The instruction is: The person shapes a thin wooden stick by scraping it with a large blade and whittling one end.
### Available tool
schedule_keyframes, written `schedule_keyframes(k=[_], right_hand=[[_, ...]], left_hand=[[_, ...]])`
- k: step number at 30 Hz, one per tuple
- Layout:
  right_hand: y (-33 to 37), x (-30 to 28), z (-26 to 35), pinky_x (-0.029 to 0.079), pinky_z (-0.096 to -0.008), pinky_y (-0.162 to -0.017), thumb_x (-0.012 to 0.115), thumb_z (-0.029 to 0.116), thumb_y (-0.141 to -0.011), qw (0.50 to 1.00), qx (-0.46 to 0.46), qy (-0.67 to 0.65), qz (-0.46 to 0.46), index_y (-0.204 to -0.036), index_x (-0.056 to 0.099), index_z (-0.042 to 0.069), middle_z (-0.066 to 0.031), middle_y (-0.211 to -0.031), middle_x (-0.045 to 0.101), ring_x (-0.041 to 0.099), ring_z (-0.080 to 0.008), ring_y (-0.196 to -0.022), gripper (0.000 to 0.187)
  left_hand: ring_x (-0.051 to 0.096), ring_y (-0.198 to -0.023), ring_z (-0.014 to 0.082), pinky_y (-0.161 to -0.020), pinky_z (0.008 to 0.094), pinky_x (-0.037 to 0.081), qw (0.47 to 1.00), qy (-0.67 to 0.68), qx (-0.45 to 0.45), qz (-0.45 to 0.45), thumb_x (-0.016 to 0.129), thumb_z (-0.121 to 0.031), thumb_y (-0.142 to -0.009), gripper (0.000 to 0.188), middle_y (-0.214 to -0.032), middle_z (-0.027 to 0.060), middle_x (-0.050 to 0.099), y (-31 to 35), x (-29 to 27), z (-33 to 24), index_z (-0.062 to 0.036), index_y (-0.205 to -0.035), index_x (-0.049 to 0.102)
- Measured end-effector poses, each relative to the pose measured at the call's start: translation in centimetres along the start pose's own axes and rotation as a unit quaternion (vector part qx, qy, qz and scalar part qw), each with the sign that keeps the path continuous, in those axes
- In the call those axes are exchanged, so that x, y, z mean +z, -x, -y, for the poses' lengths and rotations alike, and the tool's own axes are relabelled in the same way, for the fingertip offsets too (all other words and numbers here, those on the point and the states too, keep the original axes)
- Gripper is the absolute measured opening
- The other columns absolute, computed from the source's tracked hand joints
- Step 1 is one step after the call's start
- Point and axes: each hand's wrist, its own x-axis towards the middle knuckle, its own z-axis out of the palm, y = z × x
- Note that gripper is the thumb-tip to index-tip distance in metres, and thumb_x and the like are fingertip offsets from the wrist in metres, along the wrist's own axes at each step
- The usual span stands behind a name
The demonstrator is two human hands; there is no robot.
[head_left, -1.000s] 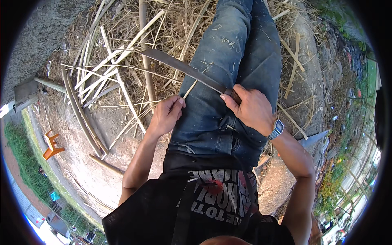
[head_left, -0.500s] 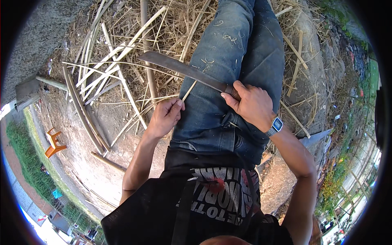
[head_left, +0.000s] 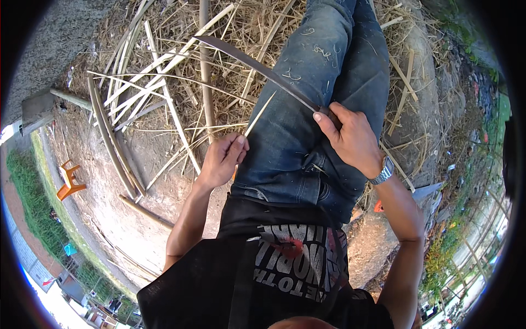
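A thin, pale wooden strip (head_left: pixel 261 113) with a pointed far end is pinched between the thumb and fingers of my left hand (head_left: pixel 222 159), over the left side of my jeans. My right hand (head_left: pixel 353 137) is wrapped round the handle of a machete (head_left: pixel 262 69). Its long dark blade reaches up and to the left across my thigh, past the strip's tip, with a gap between them. Thin curled shavings (head_left: pixel 323 53) lie on the denim of my legs (head_left: pixel 307 98).
Pale split strips (head_left: pixel 139 90) lie crossed on the ground to the left, beside long brown poles (head_left: pixel 112 143). Dry shavings (head_left: pixel 241 33) litter the ground around my legs. An orange plastic chair (head_left: pixel 69 181) stands farther left. More loose strips (head_left: pixel 404 90) lie right of my legs.
The machete has lifted up and away from the strip, its blade now turned more edge-on. My right hand has shifted right. The strip's pointed end now shows, with my left hand almost unmoved.
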Motion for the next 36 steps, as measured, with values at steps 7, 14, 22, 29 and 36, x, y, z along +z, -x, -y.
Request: schedule_keyframes(k=[7,14,22,29,36], right_hand=[[1.1,0.7,-0.7,0.051,-0.0531,-0.059,0.062,0.05,-0.105,0.999,-0.019,0.024,-0.036,-0.083,0.057,0.002,-0.0207,-0.064,0.063,0.065,-0.0461,-0.064,0.053],[0.8,1.8,-0.8,0.05,-0.052,-0.062,0.064,0.048,-0.103,0.998,0.012,0.056,0.033,-0.094,0.063,0.002,-0.019,-0.068,0.064,0.065,-0.0443,-0.066,0.048],[0.1,1.9,-0.5,0.053,-0.0513,-0.064,0.064,0.049,-0.103,0.989,0.044,0.143,0.021,-0.095,0.064,0.004,-0.0182,-0.069,0.067,0.067,-0.0439,-0.07,0.046],[-0.7,0.4,-0.6,0.05,-0.0464,-0.055,0.067,0.057,-0.1,0.999,0.007,-0.02,0.025,-0.08,0.062,0.002,-0.015,-0.06,0.062,0.067,-0.034,-0.057,0.059],[-1.8,-0.8,4.2,0.044,-0.0277,-0.048,0.079,0.034,-0.098,0.874,0.09,-0.47,0.083,-0.077,0.054,0.007,0.0007,-0.052,0.049,0.062,-0.0101,-0.056,0.042]], left_hand=[[0.045,-0.061,0.0071,-0.056,0.028,0.038,0.998,-0.014,-0.033,0.049,0.048,-0.027,-0.115,0.037,-0.066,-0.001,0.05,-2.3,-0.2,0.4,-0.0008,-0.093,0.063],[0.044,-0.06,0.006,-0.054,0.0266,0.037,0.998,-0.051,-0.001,0.029,0.051,-0.026,-0.114,0.035,-0.066,-0.0025,0.05,-2.6,0.4,0.6,-0.0007,-0.094,0.064],[0.051,-0.058,0.0095,-0.055,0.0306,0.042,0.994,-0.108,-0.002,-0.002,0.054,-0.025,-0.112,0.035,-0.065,0.0025,0.057,-0.6,-0.2,0.7,-0.0002,-0.091,0.069],[0.031,-0.051,0.004,-0.046,0.024,0.024,0.984,0.153,-0.084,0.038,0.049,-0.029,-0.116,0.037,-0.062,-0.0078,0.036,4.1,-2.6,0.7,0.0,-0.096,0.062],[0.022,-0.049,0.0038,-0.046,0.0262,0.016,0.891,0.374,-0.048,0.251,0.045,-0.032,-0.116,0.042,-0.06,-0.0093,0.026,3.1,-0.5,-1.5,-0.0001,-0.094,0.061]])
